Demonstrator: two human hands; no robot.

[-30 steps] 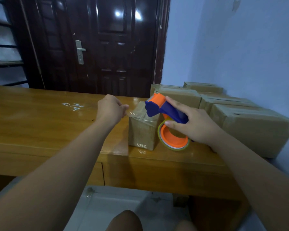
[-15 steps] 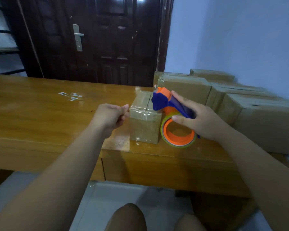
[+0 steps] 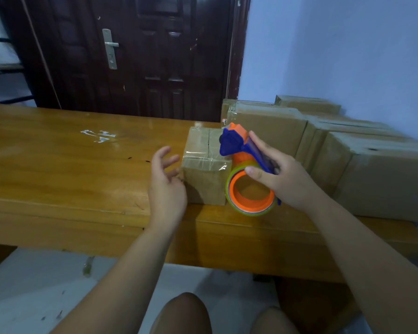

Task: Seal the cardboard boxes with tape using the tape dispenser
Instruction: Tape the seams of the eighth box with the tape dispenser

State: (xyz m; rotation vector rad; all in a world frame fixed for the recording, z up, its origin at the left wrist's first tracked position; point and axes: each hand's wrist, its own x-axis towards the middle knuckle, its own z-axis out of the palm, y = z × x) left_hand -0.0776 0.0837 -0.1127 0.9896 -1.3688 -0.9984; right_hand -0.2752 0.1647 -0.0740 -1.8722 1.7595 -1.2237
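A small cardboard box (image 3: 206, 169) sits near the front edge of the wooden table (image 3: 58, 169), clear tape shining across its top and down its near face; the person's left hand (image 3: 165, 186) hovers just beside its left side, fingers spread and loose, holding nothing; the right hand (image 3: 279, 175) grips the blue-and-orange tape dispenser (image 3: 245, 169), fingers along the handle and thumb on the roll; the dispenser's head hangs above the box's right top edge, the tape roll against its right side; larger cardboard boxes (image 3: 348, 153) stand stacked along the blue wall (image 3: 348, 49); a dark door (image 3: 143, 56) stands behind the table.
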